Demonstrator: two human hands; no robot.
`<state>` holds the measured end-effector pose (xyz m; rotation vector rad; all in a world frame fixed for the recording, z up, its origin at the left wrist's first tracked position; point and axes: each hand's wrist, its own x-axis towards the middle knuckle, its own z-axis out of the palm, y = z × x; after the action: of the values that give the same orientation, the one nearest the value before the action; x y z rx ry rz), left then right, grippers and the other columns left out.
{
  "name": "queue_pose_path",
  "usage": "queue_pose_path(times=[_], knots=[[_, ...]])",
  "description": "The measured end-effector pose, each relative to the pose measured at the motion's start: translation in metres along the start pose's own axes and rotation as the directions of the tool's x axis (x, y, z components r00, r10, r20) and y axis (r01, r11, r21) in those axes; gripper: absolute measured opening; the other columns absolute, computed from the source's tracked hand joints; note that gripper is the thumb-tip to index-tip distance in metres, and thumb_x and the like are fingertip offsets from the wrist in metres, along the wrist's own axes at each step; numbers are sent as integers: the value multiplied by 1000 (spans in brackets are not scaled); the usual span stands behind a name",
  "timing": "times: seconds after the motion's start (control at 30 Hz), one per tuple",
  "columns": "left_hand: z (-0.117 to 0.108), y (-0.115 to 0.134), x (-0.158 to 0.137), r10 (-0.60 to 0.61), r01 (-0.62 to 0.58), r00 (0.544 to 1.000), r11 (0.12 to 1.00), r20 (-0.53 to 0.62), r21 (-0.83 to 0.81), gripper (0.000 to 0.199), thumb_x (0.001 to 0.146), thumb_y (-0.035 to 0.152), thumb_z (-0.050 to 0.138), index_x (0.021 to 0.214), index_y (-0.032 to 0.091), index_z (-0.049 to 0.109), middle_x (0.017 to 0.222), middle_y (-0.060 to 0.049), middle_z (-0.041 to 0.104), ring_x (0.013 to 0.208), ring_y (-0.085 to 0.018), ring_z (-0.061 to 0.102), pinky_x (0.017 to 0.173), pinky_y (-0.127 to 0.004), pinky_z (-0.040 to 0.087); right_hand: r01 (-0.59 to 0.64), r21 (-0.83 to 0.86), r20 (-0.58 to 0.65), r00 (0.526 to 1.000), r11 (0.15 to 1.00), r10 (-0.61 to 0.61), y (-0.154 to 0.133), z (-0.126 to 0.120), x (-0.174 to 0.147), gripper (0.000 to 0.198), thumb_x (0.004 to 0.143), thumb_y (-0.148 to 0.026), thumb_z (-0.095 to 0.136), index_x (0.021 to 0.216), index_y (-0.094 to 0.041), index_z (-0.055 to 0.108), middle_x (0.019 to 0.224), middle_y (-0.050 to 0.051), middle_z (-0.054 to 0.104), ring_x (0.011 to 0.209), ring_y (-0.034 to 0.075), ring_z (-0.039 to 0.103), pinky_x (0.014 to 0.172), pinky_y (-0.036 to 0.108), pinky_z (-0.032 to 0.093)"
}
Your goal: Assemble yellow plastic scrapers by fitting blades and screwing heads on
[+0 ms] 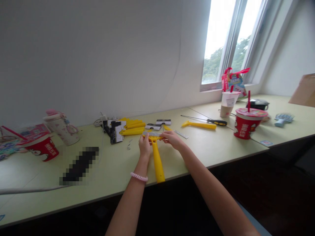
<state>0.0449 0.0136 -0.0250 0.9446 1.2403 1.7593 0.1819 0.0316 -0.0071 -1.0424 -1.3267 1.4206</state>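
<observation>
Near the table's front edge, a yellow scraper [157, 160] points its handle toward me, with a flat metal blade [154, 134] lying across its head. My left hand [144, 145] pinches the left end of the head and blade. The right end is gripped by the fingers of my right hand [171, 139]. Small screws [129, 144] lie left of my left hand. Beyond my hands are black-and-white cards [157, 125]. Another metal blade [181, 134] rests just right of my right hand.
Several yellow scrapers [133, 127] and black cards [116, 131] are piled at the back. A second scraper [200, 125] and a screwdriver [214, 121] lie right. Red cups [248, 124] stand on both sides, with a bottle [61, 127] and a blurred dark object [80, 166] at left.
</observation>
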Motion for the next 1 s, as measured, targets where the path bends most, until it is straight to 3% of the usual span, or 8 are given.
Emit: queue_pose_path(times=[0.2,0.43,0.6,0.7,0.77,0.83,0.9,1.0], knots=[[4,2,-8,-162,168,961,986,225,-10,27,70,36,56,79,11,52,59,-3,59,38,-12,54,39,-22,38,46,-26,-9,999,999,-46,0,1,0,12,69,-18,57,58,-14,56,56,1,56,48,5,43,45,18,33],[5,5,-10,-108,112,965,994,238,-4,21,70,30,53,76,11,52,51,-2,58,31,-9,46,34,-20,33,14,-69,-43,999,997,-17,3,1,1,9,65,-20,57,58,-16,53,56,1,55,49,7,45,48,20,36],[5,8,-9,-112,112,977,994,179,12,17,70,28,52,74,12,50,48,-1,57,30,-9,45,33,-20,33,14,-52,-76,997,999,-18,5,-1,5,8,66,-25,58,66,-17,57,60,0,56,54,8,50,51,19,39],[5,7,-9,-122,117,980,992,156,42,17,70,29,52,73,12,50,48,-1,58,29,-9,44,32,-20,32,45,-54,-196,979,998,-55,8,-5,10,10,68,-26,55,69,-16,57,60,0,57,53,9,51,51,20,39],[5,7,-9,-138,130,980,989,144,66,17,69,29,52,72,12,50,49,-1,58,29,-9,45,32,-20,32,83,-131,-319,940,988,-122,9,-8,12,13,70,-27,51,69,-16,58,62,2,60,55,11,53,54,22,41],[5,5,-9,-159,150,980,985,118,85,16,69,28,52,72,13,50,49,-1,58,29,-10,45,31,-21,33,122,-299,-409,880,946,-243,10,-10,14,15,71,-25,49,71,-15,61,67,4,64,62,14,57,60,25,43],[4,2,-7,-177,169,981,980,73,105,15,69,28,52,72,14,49,49,-1,57,28,-11,45,31,-23,33,122,-496,-410,840,860,-355,11,-10,15,19,72,-22,47,75,-15,64,75,6,66,71,16,59,67,26,43],[1,-2,-4,-168,169,986,977,-18,129,15,69,29,51,72,14,49,49,-1,57,29,-13,46,31,-25,35,60,-749,-319,840,660,-438,14,-10,20,25,75,-19,44,85,-17,67,91,7,67,87,19,57,80,29,41]])
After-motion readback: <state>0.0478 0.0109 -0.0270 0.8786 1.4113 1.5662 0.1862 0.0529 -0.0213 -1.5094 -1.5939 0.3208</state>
